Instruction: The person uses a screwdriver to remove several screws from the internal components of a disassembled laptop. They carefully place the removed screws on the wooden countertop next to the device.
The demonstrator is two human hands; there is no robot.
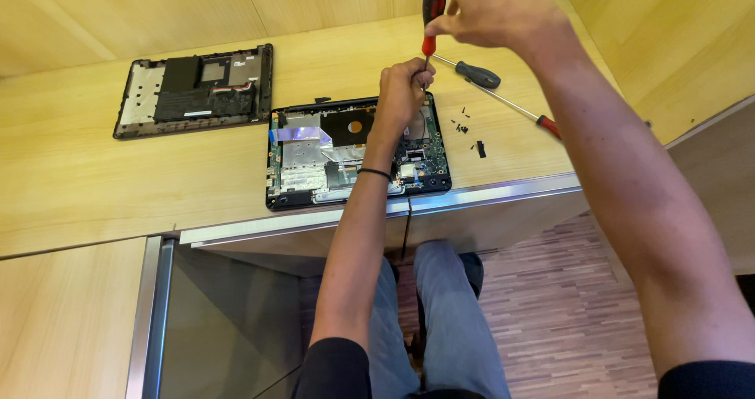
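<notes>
Steadying the shaft, the left hand [403,92] pinches closed near the tip; the right hand [491,10] grips the red screwdriver [432,10], upright over the opened laptop [358,151], desk-centre. Loose screws [462,122] at three o'clock could scatter; a slip might gouge the board.

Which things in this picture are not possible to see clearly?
- Head view: tip of the red-handled screwdriver, hidden by the left hand.
- Fingertips of the right hand, cut by the top edge.
- Small black screws on the wooden desk: too small to count.
</notes>
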